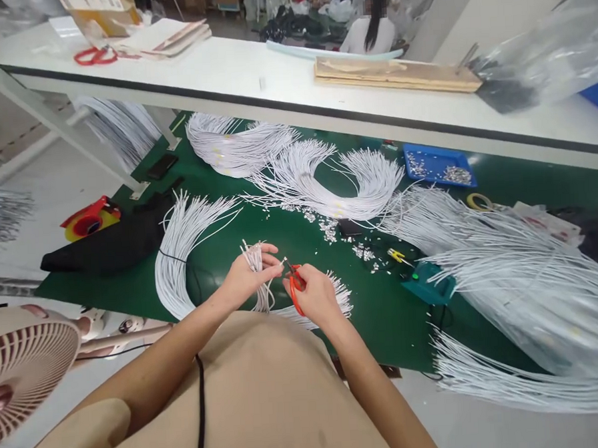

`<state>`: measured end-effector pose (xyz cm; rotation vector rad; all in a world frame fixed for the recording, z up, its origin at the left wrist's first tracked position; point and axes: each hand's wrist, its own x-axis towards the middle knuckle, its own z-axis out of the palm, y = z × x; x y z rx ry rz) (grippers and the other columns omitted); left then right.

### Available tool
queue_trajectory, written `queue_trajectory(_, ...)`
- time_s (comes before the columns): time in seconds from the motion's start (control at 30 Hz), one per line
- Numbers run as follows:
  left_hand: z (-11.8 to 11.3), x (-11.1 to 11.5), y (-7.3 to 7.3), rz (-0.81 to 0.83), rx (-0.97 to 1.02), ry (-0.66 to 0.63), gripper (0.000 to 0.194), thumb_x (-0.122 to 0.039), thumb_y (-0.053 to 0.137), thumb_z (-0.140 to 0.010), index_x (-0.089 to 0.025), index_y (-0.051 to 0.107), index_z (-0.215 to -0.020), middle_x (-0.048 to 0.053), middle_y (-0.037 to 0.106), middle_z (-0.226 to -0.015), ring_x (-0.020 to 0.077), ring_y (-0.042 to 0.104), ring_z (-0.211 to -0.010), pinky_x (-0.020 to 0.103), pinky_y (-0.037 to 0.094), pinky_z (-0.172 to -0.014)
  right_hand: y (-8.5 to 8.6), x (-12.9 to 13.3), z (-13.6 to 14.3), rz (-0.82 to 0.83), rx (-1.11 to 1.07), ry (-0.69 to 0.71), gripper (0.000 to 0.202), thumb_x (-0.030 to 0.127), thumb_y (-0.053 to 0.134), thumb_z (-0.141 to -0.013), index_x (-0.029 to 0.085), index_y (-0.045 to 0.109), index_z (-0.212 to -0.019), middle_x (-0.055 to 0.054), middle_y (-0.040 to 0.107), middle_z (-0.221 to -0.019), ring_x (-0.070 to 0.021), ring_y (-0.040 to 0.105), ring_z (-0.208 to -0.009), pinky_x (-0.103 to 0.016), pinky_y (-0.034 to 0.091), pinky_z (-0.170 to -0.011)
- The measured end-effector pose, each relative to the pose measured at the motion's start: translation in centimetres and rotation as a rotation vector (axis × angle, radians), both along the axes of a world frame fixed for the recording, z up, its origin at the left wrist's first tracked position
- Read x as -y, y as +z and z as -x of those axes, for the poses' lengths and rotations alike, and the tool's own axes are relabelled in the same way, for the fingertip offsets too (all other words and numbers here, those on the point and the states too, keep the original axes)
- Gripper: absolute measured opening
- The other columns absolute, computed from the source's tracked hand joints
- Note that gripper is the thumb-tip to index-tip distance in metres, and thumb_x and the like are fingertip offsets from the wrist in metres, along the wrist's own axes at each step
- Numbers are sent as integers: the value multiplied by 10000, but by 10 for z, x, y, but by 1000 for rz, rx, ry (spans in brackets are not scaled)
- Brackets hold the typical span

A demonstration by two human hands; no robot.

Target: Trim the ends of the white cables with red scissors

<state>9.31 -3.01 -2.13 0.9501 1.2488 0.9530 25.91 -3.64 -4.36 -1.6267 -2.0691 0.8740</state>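
Several white wires [262, 294] hang from my left hand [249, 275], whose fingers are wrapped round them, with thumb and fingertips near one small wire end. My right hand [313, 293] grips red-handled scissors [296, 292], their dark tip touching or very near that wire end, just right of my left fingertips. Left of my hands a curved bundle of white wires [174, 277] lies on the green table [385, 333]. More wire ends [340, 295] show behind my right hand. Small white pieces [328, 229] are scattered beyond my hands.
Large wire bundles [239, 147] lie at the back and right. A blue tray [439, 165] holds small parts. A teal device [429, 281] stands at right, a red-and-yellow tape roll [91, 220] at left. A white shelf [196, 75] spans the back; a fan [30, 365] stands lower left. A person sits beyond.
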Motion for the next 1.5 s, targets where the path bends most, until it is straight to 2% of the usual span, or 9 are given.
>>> queue_trajectory(0.3,1,1,-6,-56,-93,-31,393,-291,706,-636,-181,561,-983,26,635,-803,153,588,-744,275,448,-692,15,-3,-5,-74,214,96,171,276,474,-806,196,565,-686,11,551,-703,-94,442,-592,-253,254,-623)
queue_trajectory(0.67,-6,0,-2,-35,-168,-25,259,-260,670,-648,-164,590,-875,40,659,-808,169,620,-703,304,460,-708,5,0,-7,-111,196,57,243,331,480,-811,181,549,-632,1,545,-679,-97,422,-571,-257,238,-565)
queue_trajectory(0.83,-7,-1,0,-27,-234,-32,404,-324,676,-645,-181,546,-1000,29,673,-762,191,627,-705,310,455,-680,-1,-4,-10,88,-194,-100,233,352,531,-756,175,583,-612,8,544,-650,-93,424,-561,-234,298,-548)
queue_trajectory(0.93,-8,-2,-2,-27,-323,-48,353,-361,688,-628,-179,593,-915,55,674,-851,199,611,-751,306,440,-680,-1,-8,-6,277,-635,-243,245,394,546,-735,181,651,-798,12,563,-649,-103,473,-586,-220,353,-555)
queue_trajectory(1.0,-9,-3,-5,-35,-394,-58,279,-380,691,-621,-178,624,-802,74,653,-973,215,593,-836,302,427,-695,-1,-11,-2,358,-817,-292,243,390,564,-713,176,654,-786,24,531,-591,-98,465,-558,-213,356,-531)
queue_trajectory(1.17,-16,-5,-4,-30,-442,-82,380,-383,685,-638,-215,585,-965,29,658,-836,201,581,-800,318,412,-737,-4,-13,3,342,-890,-374,153,309,578,-665,176,647,-698,34,526,-580,-90,447,-544,-207,352,-523)
queue_trajectory(1.27,-24,-5,-3,-72,-454,-16,391,-365,697,-623,-207,578,-961,18,648,-769,192,577,-753,318,420,-740,-9,-12,7,336,-918,-428,105,262,559,-648,174,616,-658,46,506,-558,-82,422,-528,-201,330,-509)
queue_trajectory(1.37,-31,-7,-5,-93,-368,59,326,-336,695,-625,-181,587,-891,22,629,-746,180,581,-730,306,433,-735,-14,-12,14,371,-1034,-530,74,228,535,-642,166,551,-604,56,465,-518,-76,401,-511,-198,312,-503)
queue_trajectory(1.5,-29,-13,-13,-50,-192,37,326,-304,679,-655,-165,567,-929,17,619,-735,161,587,-698,299,442,-712,-15,-15,25,324,-1088,-568,56,216,543,-642,165,540,-619,52,489,-557,-79,424,-536,-203,340,-536)
